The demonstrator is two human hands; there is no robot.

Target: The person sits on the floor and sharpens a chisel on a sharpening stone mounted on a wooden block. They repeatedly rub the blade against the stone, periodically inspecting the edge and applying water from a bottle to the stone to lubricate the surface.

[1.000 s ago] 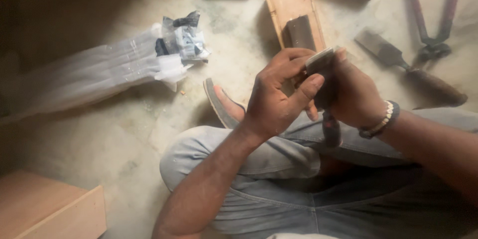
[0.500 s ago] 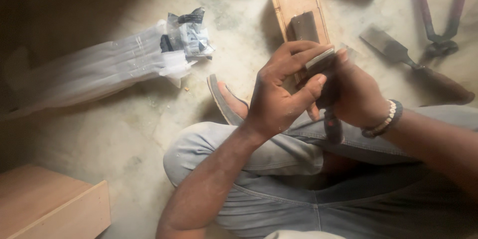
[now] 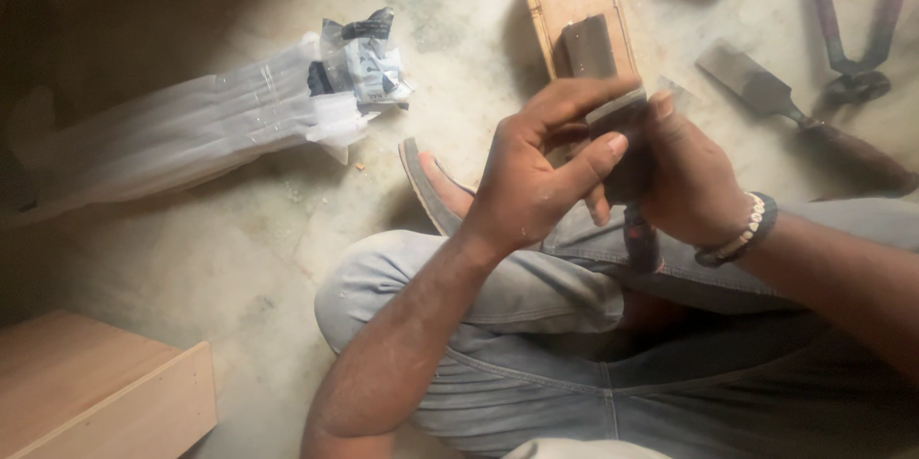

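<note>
Hands [image 3: 613, 172] grip dark tool [image 3: 622, 148]; chisel [image 3: 795, 114], pincers [image 3: 857, 28] nearby.

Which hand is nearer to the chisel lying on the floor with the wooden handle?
The right hand. It sits just down-left of the chisel, with a gap of bare floor between. The left hand is farther off, on the far side of the right hand, both gripping a dark tool.

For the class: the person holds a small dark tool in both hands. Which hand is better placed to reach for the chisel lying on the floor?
Probably the right hand. The chisel lies on its side of the floor, just beyond it, whereas the left hand would have to cross over the dark tool both hands grip.
</note>
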